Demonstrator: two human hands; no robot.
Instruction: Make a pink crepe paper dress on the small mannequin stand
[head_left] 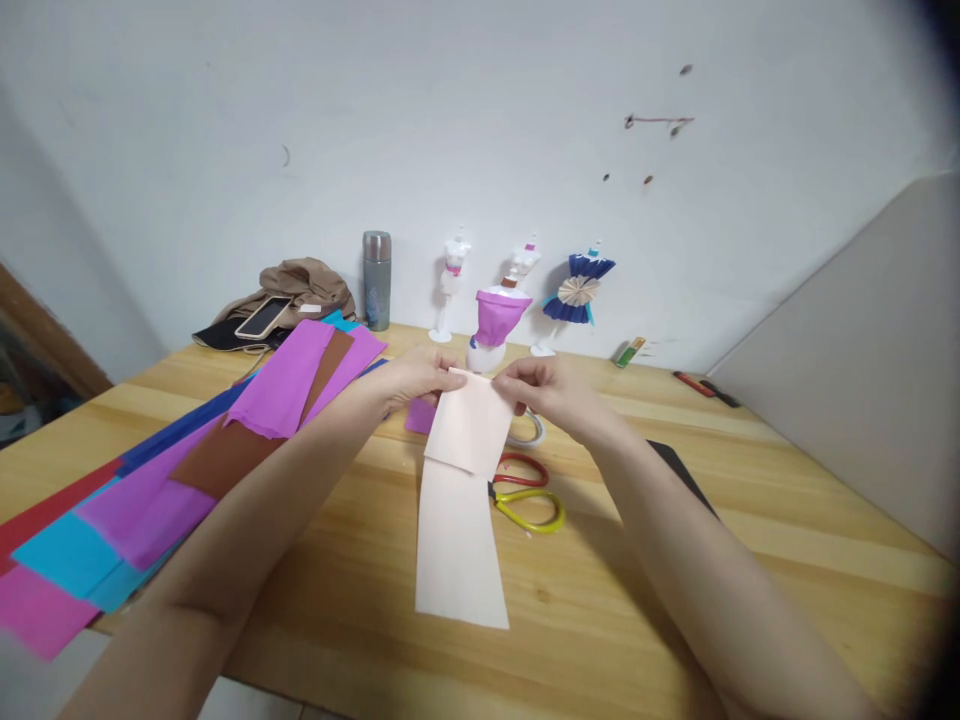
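A strip of cream crepe paper point(461, 540) hangs in front of me, its upper part folded over so two layers overlap. My left hand point(424, 380) pinches the top left corner, thumb on the paper. At the top right corner my right hand point(540, 390) pinches the same strip between thumb and fingers. Behind it stands a small mannequin point(501, 320) wrapped in purple paper. Scissors with red and yellow handles point(536, 508) lie partly hidden by the strip's right edge. A white ring-shaped thing point(534, 430) shows below my right hand, mostly covered.
Coloured crepe paper sheets point(150, 500) lie piled on the left of the wooden table point(600, 630). Along the wall stand a grey flask point(377, 285), small white mannequins point(453, 275) and one dressed in blue paper point(589, 265). A phone point(264, 317) rests by brown cloth point(311, 285).
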